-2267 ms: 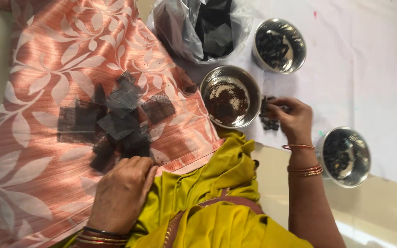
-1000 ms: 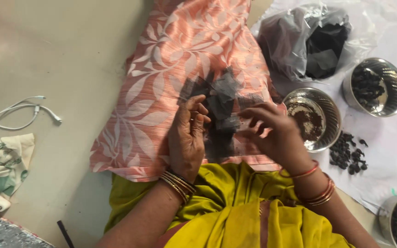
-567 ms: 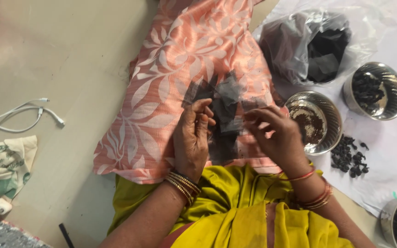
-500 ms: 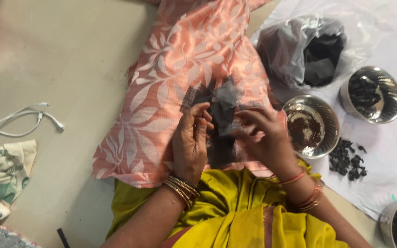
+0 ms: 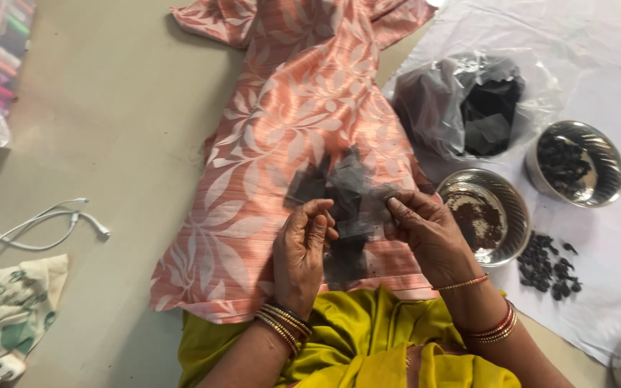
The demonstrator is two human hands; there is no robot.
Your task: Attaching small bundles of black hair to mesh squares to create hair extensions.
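Observation:
A salmon-pink garment with a pale leaf print (image 5: 282, 144) lies spread on the floor in front of me. Several thin dark fabric squares (image 5: 346, 205) sit in a small heap on it. My left hand (image 5: 303, 251) and my right hand (image 5: 425, 233) are side by side over the heap, fingertips pinching the edges of one dark square between them. Bangles ring both wrists. My yellow-green clothing (image 5: 353, 345) fills the bottom of the view.
White cloth (image 5: 598, 65) at the right carries a clear plastic bag of dark pieces (image 5: 468, 108), a steel bowl with brown residue (image 5: 486, 215), another bowl with dark bits (image 5: 575, 164), a loose pile of dark bits (image 5: 544, 262). White cable (image 5: 44, 223) and printed cloth (image 5: 5, 320) lie left.
My right hand left the bowls and came over the garment. Both hands now meet on the dark squares. The view shifted left and up the garment.

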